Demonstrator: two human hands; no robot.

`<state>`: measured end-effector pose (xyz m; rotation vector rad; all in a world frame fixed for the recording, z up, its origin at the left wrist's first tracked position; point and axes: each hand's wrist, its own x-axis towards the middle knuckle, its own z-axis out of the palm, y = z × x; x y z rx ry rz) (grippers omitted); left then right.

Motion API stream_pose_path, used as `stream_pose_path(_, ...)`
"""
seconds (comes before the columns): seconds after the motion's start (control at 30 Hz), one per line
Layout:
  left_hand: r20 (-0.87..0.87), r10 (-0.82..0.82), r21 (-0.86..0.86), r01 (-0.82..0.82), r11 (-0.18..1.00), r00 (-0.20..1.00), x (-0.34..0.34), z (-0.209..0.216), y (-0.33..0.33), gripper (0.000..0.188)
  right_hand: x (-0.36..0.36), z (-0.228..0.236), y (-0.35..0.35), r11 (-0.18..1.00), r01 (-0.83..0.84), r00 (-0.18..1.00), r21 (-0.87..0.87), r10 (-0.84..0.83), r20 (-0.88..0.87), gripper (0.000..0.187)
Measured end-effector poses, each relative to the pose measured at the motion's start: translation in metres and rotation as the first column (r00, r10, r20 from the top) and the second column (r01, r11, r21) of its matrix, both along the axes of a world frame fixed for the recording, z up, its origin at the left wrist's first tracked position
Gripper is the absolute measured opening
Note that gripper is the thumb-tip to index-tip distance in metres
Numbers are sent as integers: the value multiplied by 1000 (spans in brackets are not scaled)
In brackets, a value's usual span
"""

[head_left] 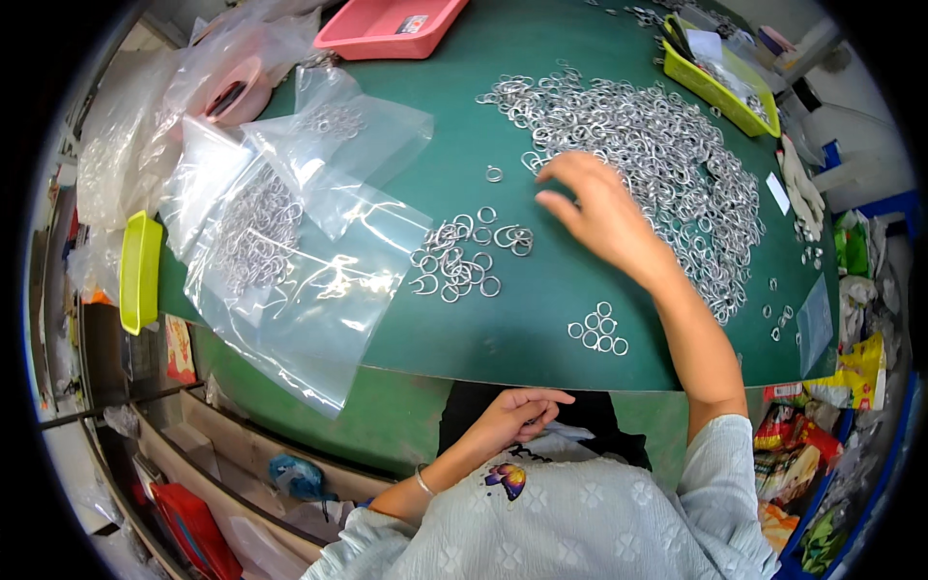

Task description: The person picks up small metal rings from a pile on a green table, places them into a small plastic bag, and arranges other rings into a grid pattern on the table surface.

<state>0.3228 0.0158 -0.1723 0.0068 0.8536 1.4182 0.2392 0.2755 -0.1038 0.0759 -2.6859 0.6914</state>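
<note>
A large pile of silver metal rings [667,164] spreads over the right half of the green table. My right hand [599,208] is over the pile's left edge, thumb and fingers apart, with rings close to its fingertips; no ring is visibly gripped. Left of it lies a smaller group of rings [454,261], and one single ring [494,174] sits apart. A small cluster of rings [597,331] lies near the front edge, left of my right forearm. My left hand [517,416] rests by my lap below the table edge, index finger stretched out, other fingers curled, nothing visible in it.
Clear plastic bags [319,290] with rings inside cover the table's left and overhang its front edge. A pink tray [391,29] stands at the back, a yellow-green basket [720,82] at the back right. A glove [800,184] lies at the right edge; drawers [222,474] are below left.
</note>
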Motion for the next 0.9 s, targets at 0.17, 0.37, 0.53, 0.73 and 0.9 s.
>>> stream_pose_path(0.17, 10, -18, -24, 19, 1000, 1000, -4, 2, 5, 31, 43, -23, 15, 869, 276, 827, 411, -433, 360, 68)
stream_pose_path(0.37, 41, -23, -43, 25, 999, 999, -6, 3, 4, 32, 37, -36, -35, 981, 62, 941, 186, -120, 317, 65)
stream_pose_path(0.53, 23, -11, -26, 12, 1000, 1000, -2, -1, 4, 32, -8, -60, -45, 956, -233, 965, -177, 250, 82, 49)
stream_pose_path(0.73, 31, 2, 3, -2, 1000, 1000, -2, 3, 4, 32, -12, -31, -61, 924, -341, 940, -173, 338, -48, 30)
stream_pose_path(0.9, 32, -10, 8, 9, 1000, 999, -2, 1, 4, 32, 17, -29, 0, 994, 91, 994, -56, -87, 67, 25)
